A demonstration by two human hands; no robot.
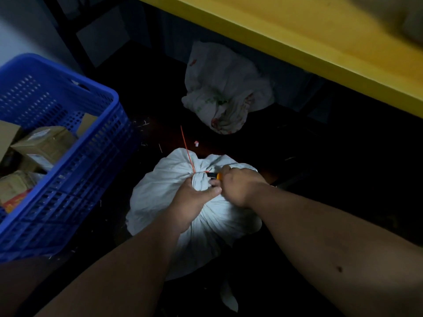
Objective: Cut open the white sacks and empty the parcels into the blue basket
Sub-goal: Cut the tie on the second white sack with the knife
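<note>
a full white sack (160,202) sits on the dark floor at the centre of the view, its neck gathered into a knot and bound with an orange tie (188,154) whose loose end sticks up toward 11 o'clock. the left hand (194,197) grips the bunched neck just below the tie, fingers wrapped round the cloth. the right hand (240,186), touching the left at 3 o'clock of the knot, is closed round a cutter (215,175) with an orange body and a dark tip that points at the tie; whether the tip touches the tie cannot be told. the hands are close together on the neck.

at 9 o'clock stands the blue basket (91,156), perforated walls, holding several brown cardboard parcels (43,143) piled against its left side, one with a white label. at 12 o'clock, well apart from the full sack, a slack, crumpled white sack (224,88) with red and green print lies under the edge of a yellow table (297,30).
</note>
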